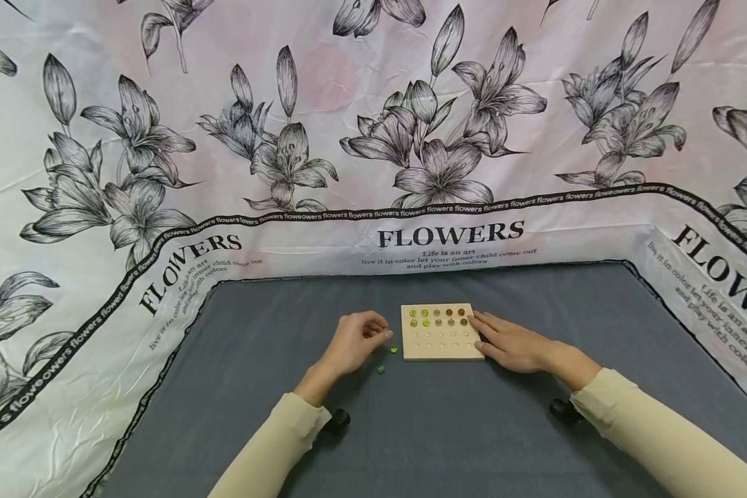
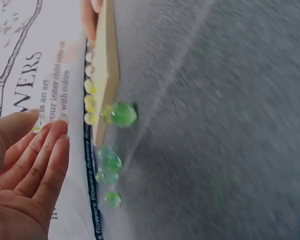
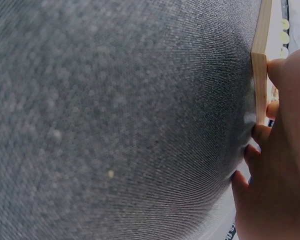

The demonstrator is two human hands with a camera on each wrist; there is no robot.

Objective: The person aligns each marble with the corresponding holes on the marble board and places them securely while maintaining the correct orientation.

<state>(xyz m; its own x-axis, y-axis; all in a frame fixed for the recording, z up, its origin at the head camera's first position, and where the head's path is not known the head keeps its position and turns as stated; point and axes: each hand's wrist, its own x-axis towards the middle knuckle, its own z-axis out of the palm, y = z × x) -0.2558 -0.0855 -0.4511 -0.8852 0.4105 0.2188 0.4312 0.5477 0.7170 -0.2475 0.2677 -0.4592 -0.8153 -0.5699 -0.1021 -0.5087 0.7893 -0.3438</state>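
My left hand (image 1: 360,340) is raised just left of a pale wooden board (image 1: 443,349) with rows of round hollows. Between thumb and fingertip it pinches a small clear glass marble (image 2: 38,125), partly covered by the thumb. Marbles fill the board's two back rows: yellow-green ones (image 1: 425,323) at left, greyish clear ones in the middle, brown ones (image 1: 462,312) at the back right. Bare hollows show in the front rows. My right hand (image 1: 513,344) lies along the board's right edge, its fingers extended, thumb at the near corner.
Several loose green marbles lie on the grey cloth left of the board, among them one near its edge (image 2: 123,114) and a green marble (image 1: 381,370) closer to me. A flower-printed white cloth (image 1: 448,242) rises behind the table. Black wrist straps (image 1: 563,411) sit under both sleeves.
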